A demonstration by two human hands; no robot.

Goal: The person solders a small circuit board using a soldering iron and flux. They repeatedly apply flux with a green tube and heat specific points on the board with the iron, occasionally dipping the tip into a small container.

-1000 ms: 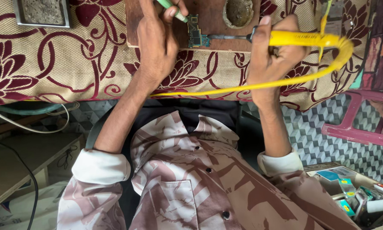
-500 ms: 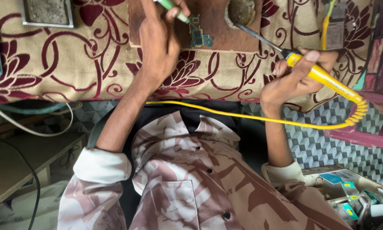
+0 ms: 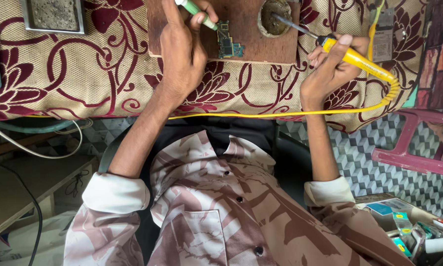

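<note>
Left hand (image 3: 182, 54) grips green-handled tool (image 3: 196, 11), tip on small circuit board (image 3: 228, 45) at 12 o'clock on wooden board (image 3: 251, 34). Right hand (image 3: 329, 74), 1 o'clock, holds yellow soldering iron (image 3: 359, 61), tip in round tin (image 3: 275, 17).

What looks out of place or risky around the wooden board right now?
The soldering iron's yellow cord trails across the patterned cloth and off the table edge. The circuit board lies askew on the wooden board. Nothing is spilled.

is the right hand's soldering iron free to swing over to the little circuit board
Probably yes: the right hand holds the soldering iron with its tip in the round pot, and bare wooden board lies between it and the circuit board.
</note>
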